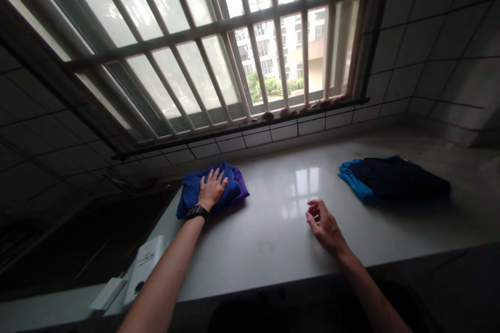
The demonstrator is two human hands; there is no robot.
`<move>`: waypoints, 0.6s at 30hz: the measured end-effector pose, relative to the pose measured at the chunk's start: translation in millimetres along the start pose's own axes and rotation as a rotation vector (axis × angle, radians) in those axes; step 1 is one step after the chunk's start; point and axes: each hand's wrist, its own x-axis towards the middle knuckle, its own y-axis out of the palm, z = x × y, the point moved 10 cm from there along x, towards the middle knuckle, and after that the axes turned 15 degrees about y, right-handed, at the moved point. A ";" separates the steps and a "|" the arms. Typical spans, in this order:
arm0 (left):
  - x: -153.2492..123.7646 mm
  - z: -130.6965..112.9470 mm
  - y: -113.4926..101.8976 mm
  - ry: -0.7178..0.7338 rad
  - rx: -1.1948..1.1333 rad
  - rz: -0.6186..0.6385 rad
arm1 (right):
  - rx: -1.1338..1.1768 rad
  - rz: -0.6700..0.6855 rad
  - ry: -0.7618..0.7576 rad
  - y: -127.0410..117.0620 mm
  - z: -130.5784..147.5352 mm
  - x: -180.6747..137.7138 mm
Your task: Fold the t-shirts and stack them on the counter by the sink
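My left hand lies flat with fingers spread on a folded blue garment at the left of the counter. A purple folded cloth sticks out from beneath the blue one on its right side. Over the middle of the counter, my right hand hangs with loosely curled fingers, apart from one another, and nothing shows in it. To the right of that hand lies a second folded pile: a dark navy garment on top of a bright blue one.
The pale, glossy counter runs along a tiled wall under a barred window. A white box and a smaller white object sit at the front left. Left of them is a dark recessed area.
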 end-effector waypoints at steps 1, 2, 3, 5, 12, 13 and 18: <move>2.0 -1.4 0.0 0.012 0.001 0.039 | -0.001 -0.009 -0.012 0.0 1.3 0.4; 4.5 -2.9 -0.5 0.016 -0.002 0.084 | -0.004 -0.015 -0.024 0.3 2.4 0.8; 7.1 -4.4 -2.4 0.004 -0.006 0.128 | -0.008 -0.017 -0.036 0.8 3.3 1.1; 11.2 -10.3 -11.8 -0.058 -0.012 0.187 | -0.012 -0.011 -0.057 2.6 4.2 1.5; -5.3 -125.4 -64.9 0.046 -0.014 -0.096 | -0.029 0.021 -0.107 9.1 4.1 2.8; -13.4 -147.0 -68.8 0.115 -0.027 -0.187 | -0.031 0.024 -0.111 9.8 4.2 3.2; -51.2 -200.1 -52.2 0.255 -0.084 -0.415 | -0.056 0.020 -0.108 9.4 4.0 6.0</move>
